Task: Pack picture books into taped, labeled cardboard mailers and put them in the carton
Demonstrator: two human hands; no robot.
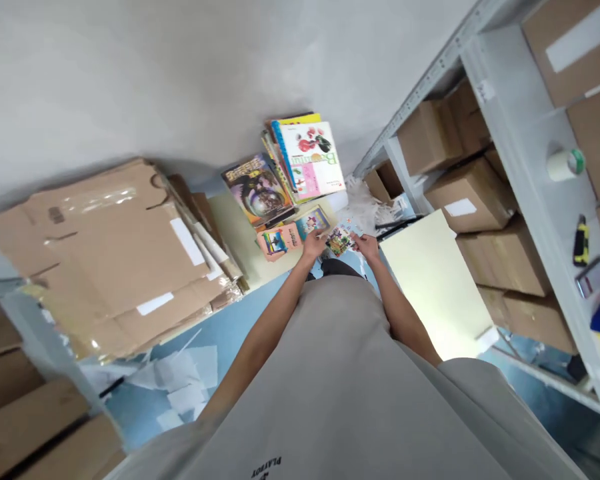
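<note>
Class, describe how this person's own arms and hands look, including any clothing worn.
The left grip and right grip are bare hands, with no gloves visible. The left forearm and right forearm are uncovered, with no watch to be seen. The person wears a plain grey top with small dark lettering.

this looked like a storeroom: metal shelving (511, 90) held labelled cardboard boxes (503, 257), with flattened cartons (105, 247) and stacked books (313, 163) near the wall (180, 73).
</note>
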